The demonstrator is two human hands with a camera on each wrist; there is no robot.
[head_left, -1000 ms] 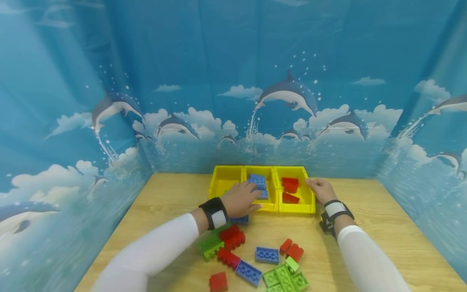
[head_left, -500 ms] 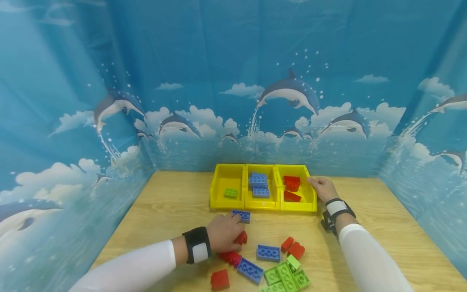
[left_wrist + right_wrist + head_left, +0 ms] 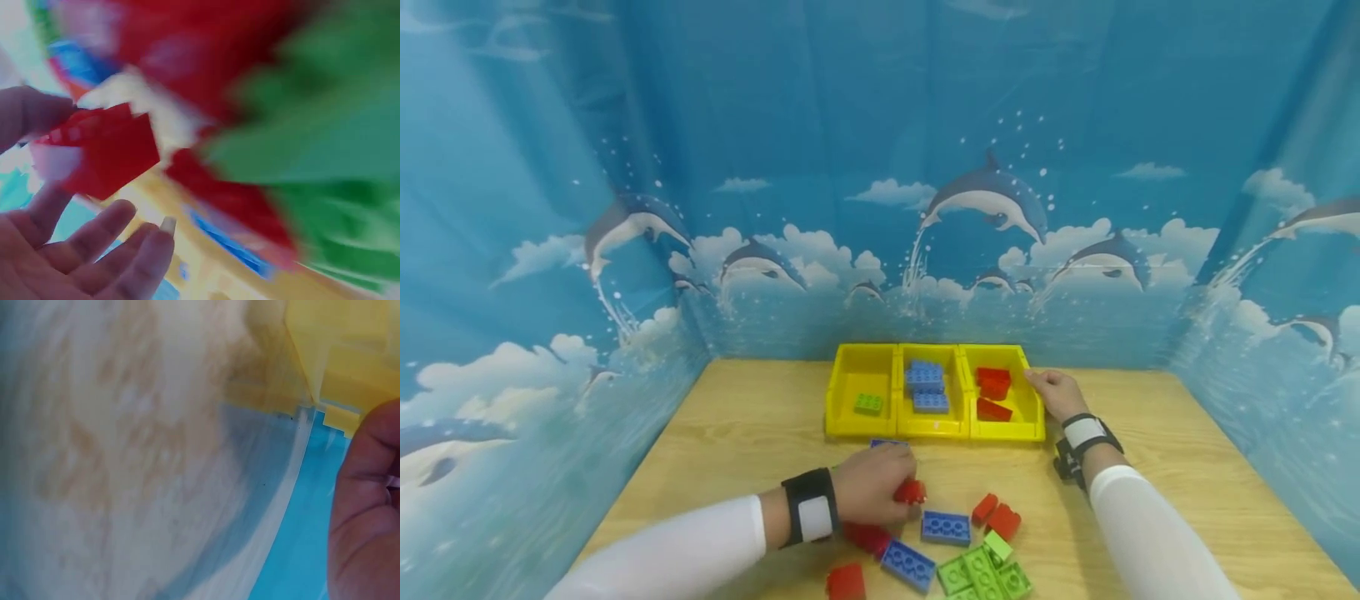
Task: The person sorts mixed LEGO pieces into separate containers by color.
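In the left grip (image 3: 870,485), a red brick (image 3: 912,492) was clamped. On the bench (image 3: 760,412), green bricks (image 3: 983,571) were clustered in the foreground, with a blue brick (image 3: 946,529) just beyond, near that grip. Behind, the right rim of a yellow tray (image 3: 1007,431) was pinched by the right grip (image 3: 1060,396); green, blue and red pieces were held in its compartments, left to right. Farthest, a dolphin-print backdrop (image 3: 880,125) was hung.

The left hand (image 3: 871,487) partly hides a red brick (image 3: 912,492); the right-wrist view's edge cuts off the right hand (image 3: 367,519).
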